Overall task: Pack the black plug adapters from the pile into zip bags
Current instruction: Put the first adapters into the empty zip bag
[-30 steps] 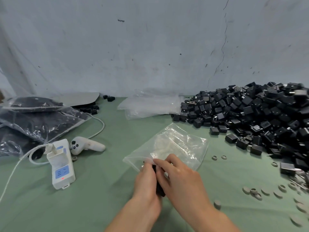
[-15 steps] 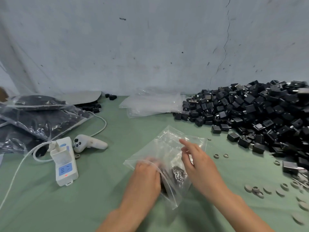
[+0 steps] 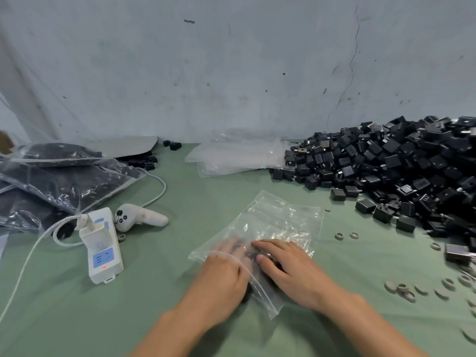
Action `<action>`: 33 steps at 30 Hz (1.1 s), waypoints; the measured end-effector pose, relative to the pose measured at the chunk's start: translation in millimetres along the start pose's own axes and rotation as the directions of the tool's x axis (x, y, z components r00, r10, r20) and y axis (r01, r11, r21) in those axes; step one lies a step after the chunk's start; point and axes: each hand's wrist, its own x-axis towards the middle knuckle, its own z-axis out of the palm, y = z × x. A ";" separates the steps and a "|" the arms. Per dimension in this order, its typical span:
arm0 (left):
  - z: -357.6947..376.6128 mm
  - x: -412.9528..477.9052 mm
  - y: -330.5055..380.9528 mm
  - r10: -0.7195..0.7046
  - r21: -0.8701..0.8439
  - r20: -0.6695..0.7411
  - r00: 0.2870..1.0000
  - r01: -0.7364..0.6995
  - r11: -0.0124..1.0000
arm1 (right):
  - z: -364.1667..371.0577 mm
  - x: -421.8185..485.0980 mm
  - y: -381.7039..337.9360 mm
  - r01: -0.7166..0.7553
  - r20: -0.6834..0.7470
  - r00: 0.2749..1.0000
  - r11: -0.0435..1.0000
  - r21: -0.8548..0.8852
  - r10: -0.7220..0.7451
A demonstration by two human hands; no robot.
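1. A clear zip bag is seen lying flat on the green tabletop, in the middle foreground, with its open mouth turned toward the person.
2. The left hand is pushed into the mouth of the bag; its fingers are seen only as a blur through the plastic, so whether anything is gripped cannot be told.
3. The right hand is laid on top of the bag, released, with fingers straight and pressed flat on the plastic.
4. Dark adapters are made out inside the bag between the two hands (too blurred for a count).
5. The pile of black plug adapters is heaped to the right against the wall, well apart from the bag.
6. A stack of empty zip bags is placed behind, touching the left edge of the pile.
7. Grey rings and grey discs are scattered on the right of the tabletop.
8. On the left, a white socket block, a white controller and a white cable are found, with filled bags stacked beyond them.
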 end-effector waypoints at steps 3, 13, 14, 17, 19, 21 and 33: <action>10.6 5.2 4.5 -0.078 -0.074 -0.055 0.995 0.074 0.995 | 4.1 0.5 1.9 0.003 -0.008 1.000 1.000 -0.018 -0.003; 6.6 16.0 21.3 -0.367 -0.439 -0.239 0.899 0.237 0.866 | -0.7 -2.0 0.4 -0.030 -0.056 0.998 0.997 0.065 0.034; 1.1 15.1 16.4 -0.315 -0.352 -0.213 0.925 0.228 0.908 | -1.7 -1.2 0.6 -0.028 -0.077 0.996 0.997 0.068 0.033; -9.1 12.2 4.1 -0.101 -0.106 -0.158 0.982 0.085 0.991 | -2.4 3.8 2.8 -0.022 -0.154 0.987 0.996 0.089 0.035; -11.9 9.4 3.9 -0.029 -0.107 -0.104 0.994 0.018 0.994 | -1.1 6.4 5.2 -0.030 -0.153 0.987 0.994 0.106 0.046; -9.0 10.3 -1.1 -0.003 -0.022 -0.042 0.999 0.002 1.000 | 1.0 7.1 6.8 -0.030 -0.112 0.993 0.996 0.086 0.039; 20.8 34.8 -27.3 -0.095 -0.010 -0.107 0.990 0.094 0.995 | 1.2 8.2 8.3 -0.018 -0.096 0.995 0.999 0.042 0.022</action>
